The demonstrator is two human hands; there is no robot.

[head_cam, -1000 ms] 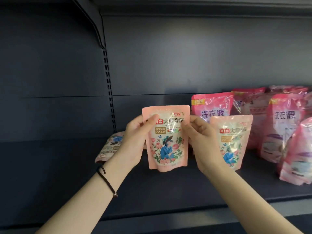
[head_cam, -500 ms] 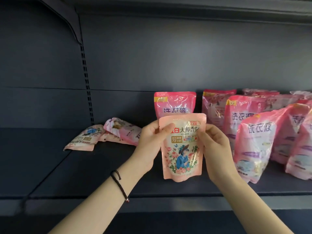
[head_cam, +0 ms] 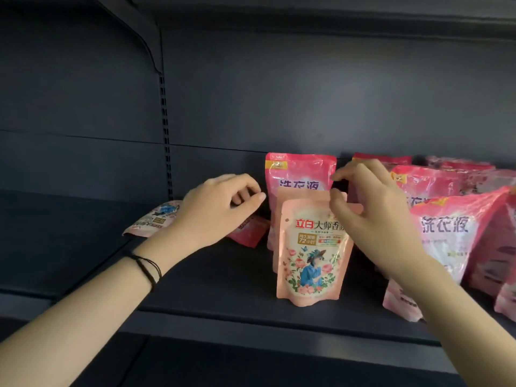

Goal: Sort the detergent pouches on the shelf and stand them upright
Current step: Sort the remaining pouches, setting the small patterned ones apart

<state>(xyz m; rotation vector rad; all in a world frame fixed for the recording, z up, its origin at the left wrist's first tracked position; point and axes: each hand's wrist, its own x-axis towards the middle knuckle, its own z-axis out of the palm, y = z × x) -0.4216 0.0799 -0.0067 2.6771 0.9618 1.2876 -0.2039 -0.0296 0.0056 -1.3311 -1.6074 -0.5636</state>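
A peach pouch with a floral picture (head_cam: 310, 261) stands upright near the front of the dark shelf (head_cam: 223, 289). Close behind it stands a second peach pouch (head_cam: 282, 197), and behind that a darker pink pouch (head_cam: 298, 171). My right hand (head_cam: 374, 219) hovers at the front pouch's top right corner, fingers spread and thumb at its top edge. My left hand (head_cam: 212, 210) is off to the left of the pouches, fingers loosely curled, holding nothing. Two pouches lie flat at the back left: a pale one (head_cam: 156, 219) and a red-pink one (head_cam: 248, 233), partly hidden by my left hand.
Several larger pink pouches (head_cam: 446, 233) stand and lean in a crowd on the right, one row behind another. A slotted upright post (head_cam: 164, 135) runs up the back wall. Another shelf hangs overhead.
The peach pouch that both hands held in the air now stands on the shelf. My left hand has let go and moved left. My right hand has opened at its top.
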